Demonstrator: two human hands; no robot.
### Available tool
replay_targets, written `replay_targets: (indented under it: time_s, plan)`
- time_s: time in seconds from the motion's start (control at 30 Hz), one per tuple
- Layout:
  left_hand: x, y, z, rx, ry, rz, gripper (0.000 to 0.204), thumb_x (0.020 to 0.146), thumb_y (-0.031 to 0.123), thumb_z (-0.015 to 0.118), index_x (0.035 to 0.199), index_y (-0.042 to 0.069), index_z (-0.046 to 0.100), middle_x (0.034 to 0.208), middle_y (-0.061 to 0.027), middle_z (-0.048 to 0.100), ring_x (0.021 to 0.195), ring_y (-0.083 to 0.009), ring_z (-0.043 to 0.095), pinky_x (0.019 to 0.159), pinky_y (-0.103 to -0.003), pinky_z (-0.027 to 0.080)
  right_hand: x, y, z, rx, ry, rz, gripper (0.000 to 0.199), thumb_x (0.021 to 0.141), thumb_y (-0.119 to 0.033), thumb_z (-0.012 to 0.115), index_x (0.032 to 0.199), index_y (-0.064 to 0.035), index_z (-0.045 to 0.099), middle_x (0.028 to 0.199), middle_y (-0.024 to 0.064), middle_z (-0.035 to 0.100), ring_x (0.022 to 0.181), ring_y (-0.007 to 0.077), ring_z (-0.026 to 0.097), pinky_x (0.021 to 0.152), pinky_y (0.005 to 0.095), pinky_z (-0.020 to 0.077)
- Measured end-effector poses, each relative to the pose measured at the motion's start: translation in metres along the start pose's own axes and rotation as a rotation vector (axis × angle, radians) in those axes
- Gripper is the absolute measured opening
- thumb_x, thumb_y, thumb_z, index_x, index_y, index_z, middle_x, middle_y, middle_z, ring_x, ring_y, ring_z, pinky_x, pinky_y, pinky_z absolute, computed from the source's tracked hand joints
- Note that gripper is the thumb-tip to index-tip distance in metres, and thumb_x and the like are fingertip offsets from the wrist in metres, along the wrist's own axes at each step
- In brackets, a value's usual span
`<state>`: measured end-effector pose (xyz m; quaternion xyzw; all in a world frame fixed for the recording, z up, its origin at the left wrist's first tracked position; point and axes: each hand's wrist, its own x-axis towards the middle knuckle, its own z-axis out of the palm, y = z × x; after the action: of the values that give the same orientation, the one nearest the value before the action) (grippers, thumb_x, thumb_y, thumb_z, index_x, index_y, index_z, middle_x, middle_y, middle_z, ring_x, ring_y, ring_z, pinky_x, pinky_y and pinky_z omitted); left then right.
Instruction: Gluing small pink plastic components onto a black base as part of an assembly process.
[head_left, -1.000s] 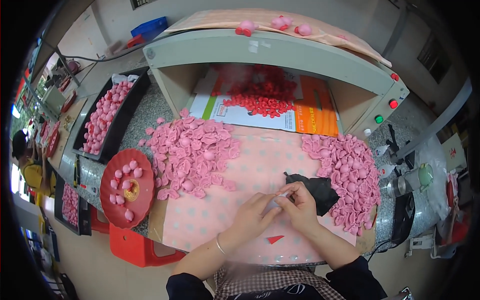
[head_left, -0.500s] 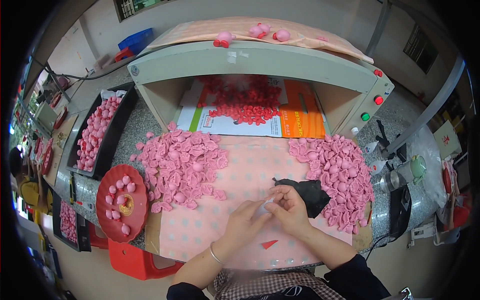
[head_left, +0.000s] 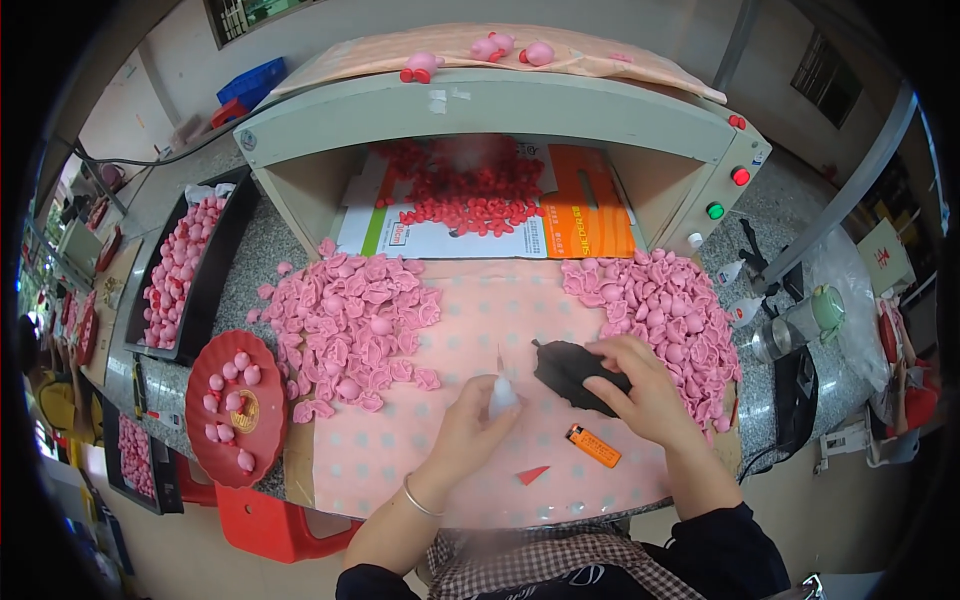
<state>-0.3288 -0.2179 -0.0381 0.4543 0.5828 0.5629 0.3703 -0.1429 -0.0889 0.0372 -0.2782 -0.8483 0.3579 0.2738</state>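
My left hand (head_left: pixel 468 430) is closed round a small white squeeze bottle (head_left: pixel 503 398) with a thin needle tip pointing up. To the right, my right hand (head_left: pixel 640 392) grips a crumpled black cloth (head_left: pixel 575 375), thumb on top and fingers over its far edge. Just in front of the cloth lies an orange lighter (head_left: pixel 594 446). Left of the lighter is a small red triangular piece (head_left: pixel 532 475). Pink cup-like molded pieces form a left heap (head_left: pixel 350 320) and a right heap (head_left: pixel 680 320), the latter beside my right hand.
A grey-green box-shaped machine (head_left: pixel 480 108) stands behind, with small red parts (head_left: pixel 470 205) inside. At left are a red plate (head_left: pixel 210 400) with several pink figures and a black crate (head_left: pixel 212 300) of pink-and-red pieces. A glass jar (head_left: pixel 790 333) stands at right.
My hands have moved apart. The left keeps the bottle, its needle tip now visible, while the right has moved onto the black cloth. The orange lighter now shows on the table covering.
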Motion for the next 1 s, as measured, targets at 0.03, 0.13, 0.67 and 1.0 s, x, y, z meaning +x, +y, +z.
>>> replay_targets:
  time_s: [0.03,0.13,0.67,1.0]
  plan:
    - [0.000,0.005,-0.003,-0.126,-0.022,-0.013,0.034,0.086,0.002,0.055,0.118,0.002,0.045,0.092,-0.0029,0.056,0.082,-0.0087,0.054,0.070,-0.025,0.046,-0.007,0.008,0.002,-0.255,-0.054,-0.051,0.035,0.075,-0.010,0.066,0.108,-0.0062,0.056,0.098,0.0088,0.052,0.091,0.0245,0.054,0.077,0.0338,0.0446]
    - [0.003,0.013,-0.003,-0.264,-0.085,-0.041,0.029,0.089,0.005,0.051,0.117,0.003,0.046,0.091,-0.0021,0.056,0.080,-0.0076,0.053,0.070,-0.023,0.044,-0.025,0.025,0.017,-0.642,-0.116,-0.095,0.030,0.072,-0.014,0.067,0.099,-0.0038,0.058,0.093,0.0103,0.053,0.086,0.0279,0.052,0.075,0.0363,0.0434]
    - [0.004,0.026,0.013,-0.058,-0.228,-0.026,0.021,0.091,0.016,0.051,0.105,0.000,0.057,0.084,-0.0042,0.061,0.076,-0.0090,0.058,0.069,-0.023,0.047,0.008,0.002,0.023,0.707,-0.206,0.429,0.024,0.091,-0.018,0.053,0.108,-0.0016,0.058,0.089,0.0011,0.060,0.082,0.0070,0.054,0.072,0.0227,0.0455]
    - [0.023,-0.025,0.012,-0.124,-0.227,-0.130,0.016,0.091,0.011,0.052,0.101,0.000,0.057,0.088,-0.0017,0.058,0.077,-0.0059,0.053,0.070,-0.021,0.044,0.017,0.045,0.029,0.119,0.110,0.067,0.007,0.082,-0.003,0.057,0.089,-0.0016,0.056,0.080,0.0086,0.055,0.071,0.0214,0.053,0.063,0.0293,0.0427]
